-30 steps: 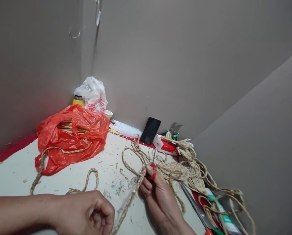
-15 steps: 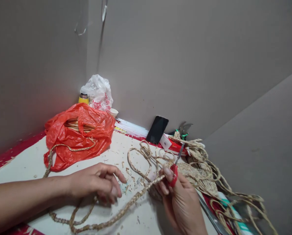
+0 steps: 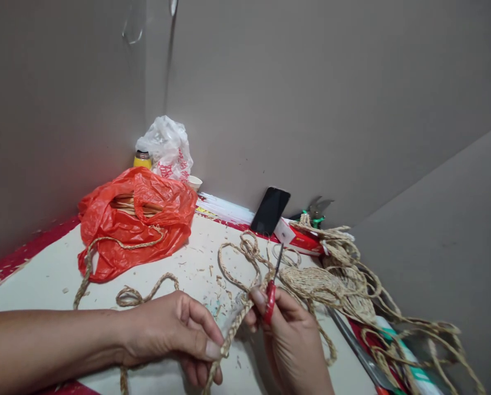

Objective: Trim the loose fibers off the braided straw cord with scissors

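Observation:
A braided straw rope [image 3: 237, 323] runs slantwise between my two hands. My left hand [image 3: 179, 332] pinches it between thumb and fingers, and the lower end drops out of view at the bottom edge. Farther up, my right hand [image 3: 288, 334] grips the same rope between thumb and forefinger. It also holds small red-handled scissors [image 3: 271, 302], their thin dark blades pointing up and away. Just beyond that hand lie loose loops of rope [image 3: 224, 263] and a flat woven piece [image 3: 311, 281] made of similar cord.
An orange plastic bag [image 3: 146, 247] with straw inside stands at the back left. Behind it are a yellow bottle [image 3: 142, 160], a white bag [image 3: 167, 145] and a cup [image 3: 195, 182]. A phone [image 3: 270, 211] leans on the wall near pruning shears [image 3: 317, 208]. Straw scraps dot the white board [image 3: 125, 274].
My left hand, loose above the board before, has moved right and down and taken hold of the rope. My right hand has shifted slightly left with the scissors, drawing the rope steeper.

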`<action>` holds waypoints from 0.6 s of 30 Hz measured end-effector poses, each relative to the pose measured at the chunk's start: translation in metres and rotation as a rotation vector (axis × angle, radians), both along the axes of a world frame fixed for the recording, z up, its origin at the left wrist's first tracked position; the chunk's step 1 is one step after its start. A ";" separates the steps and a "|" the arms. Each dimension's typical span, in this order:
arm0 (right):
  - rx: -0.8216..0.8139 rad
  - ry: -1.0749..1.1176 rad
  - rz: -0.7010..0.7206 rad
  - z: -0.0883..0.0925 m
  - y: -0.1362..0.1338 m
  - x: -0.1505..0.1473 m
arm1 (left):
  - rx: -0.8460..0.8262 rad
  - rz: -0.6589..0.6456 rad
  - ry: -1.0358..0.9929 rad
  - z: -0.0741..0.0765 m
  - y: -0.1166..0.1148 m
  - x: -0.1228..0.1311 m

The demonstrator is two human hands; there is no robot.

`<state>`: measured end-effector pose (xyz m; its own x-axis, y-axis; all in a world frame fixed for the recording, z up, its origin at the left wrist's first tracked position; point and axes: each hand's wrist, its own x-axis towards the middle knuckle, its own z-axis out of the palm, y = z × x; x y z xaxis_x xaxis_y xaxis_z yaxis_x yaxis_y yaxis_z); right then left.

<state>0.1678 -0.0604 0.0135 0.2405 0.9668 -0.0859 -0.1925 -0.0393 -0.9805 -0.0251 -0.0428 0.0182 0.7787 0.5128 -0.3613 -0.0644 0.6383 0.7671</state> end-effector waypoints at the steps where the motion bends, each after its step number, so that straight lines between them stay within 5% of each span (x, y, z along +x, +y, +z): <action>1: 0.000 0.002 0.005 -0.001 0.000 0.000 | -0.006 0.003 0.001 -0.002 0.000 0.000; 9: 0.001 0.088 0.027 -0.006 0.000 0.004 | 0.012 0.047 0.097 -0.008 0.000 0.000; 18: -0.027 0.335 0.002 0.002 0.016 0.014 | 0.029 -0.096 0.213 -0.013 0.003 0.003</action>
<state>0.1818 -0.0446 0.0151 0.1928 0.9635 -0.1859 -0.5041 -0.0653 -0.8612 -0.0220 -0.0399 0.0049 0.7321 0.4531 -0.5087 0.1604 0.6111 0.7751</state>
